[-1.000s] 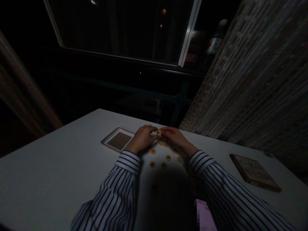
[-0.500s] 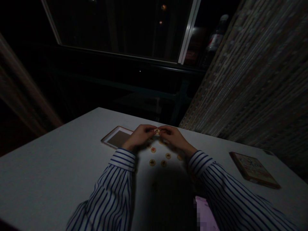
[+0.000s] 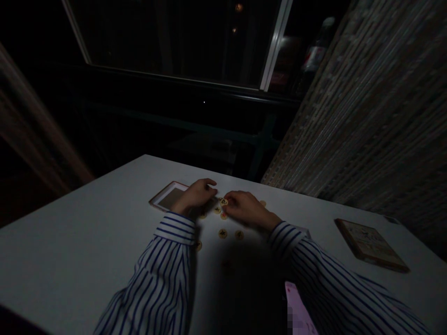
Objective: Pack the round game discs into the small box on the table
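Between the fingertips of my right hand is a round, pale chess piece with a dark character, raised over the white table. My left hand hovers beside the open box tray, its thumb and fingers apart with nothing between them. Several round pieces lie on the table below and between the hands, among them a red-marked piece and a dark-marked piece. Another piece lies near my left cuff. My right hand hides part of the table.
A flat box lid with a picture lies at the right. A pink phone is near the front edge by my right sleeve. Behind the table are a window frame, a string curtain and a bottle.
Both hands were together at the piece near the far edge. My left hand has let go and moved left; my right hand has brought the piece nearer to me.
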{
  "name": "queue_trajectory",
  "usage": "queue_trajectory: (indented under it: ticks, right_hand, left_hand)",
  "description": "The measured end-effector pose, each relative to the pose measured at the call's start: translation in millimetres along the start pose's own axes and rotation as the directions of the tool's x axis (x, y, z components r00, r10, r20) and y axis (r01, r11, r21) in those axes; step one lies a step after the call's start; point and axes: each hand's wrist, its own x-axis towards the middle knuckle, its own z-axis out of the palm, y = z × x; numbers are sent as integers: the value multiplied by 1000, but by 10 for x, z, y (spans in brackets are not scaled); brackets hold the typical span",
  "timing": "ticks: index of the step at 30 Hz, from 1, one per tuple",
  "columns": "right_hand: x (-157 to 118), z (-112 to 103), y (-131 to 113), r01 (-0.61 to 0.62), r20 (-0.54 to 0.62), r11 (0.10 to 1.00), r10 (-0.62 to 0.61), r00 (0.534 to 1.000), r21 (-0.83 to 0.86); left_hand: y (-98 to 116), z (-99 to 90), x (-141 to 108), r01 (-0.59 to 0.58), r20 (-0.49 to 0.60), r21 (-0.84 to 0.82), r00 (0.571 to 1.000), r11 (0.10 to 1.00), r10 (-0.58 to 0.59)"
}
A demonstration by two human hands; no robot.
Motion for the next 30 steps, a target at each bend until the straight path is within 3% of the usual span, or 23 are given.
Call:
queue_trajectory:
  ticks: [3,7,13,18,23,30]
  right_hand:
    - [-21,82,-42,67,52,996,-63,997,-67]
    - [-16,210,-87,94,102,993,-87,991,-70]
    - [-1,327,-88,114,199,991,-99,975,-67]
    - [-14,348,-89,111,210,992,-97,973,-56]
    - [18,225,-32,37,132,998,-30,991,-55]
    - [50,49,287,-182,27,965,190,981,-191]
  left_hand:
    - [-15,-29,25,20,-101,59,995,998,-14]
    - [-10,-33,33,22,-138,144,990,989,-2]
    - [-54,-3,65,-13,-128,169,991,986,35]
    - [-42,-11,51,-23,-126,206,991,978,50]
    - [7,-17,25,-29,-140,323,987,946,78]
    - [19,33,-1,-74,-142,419,979,905,146]
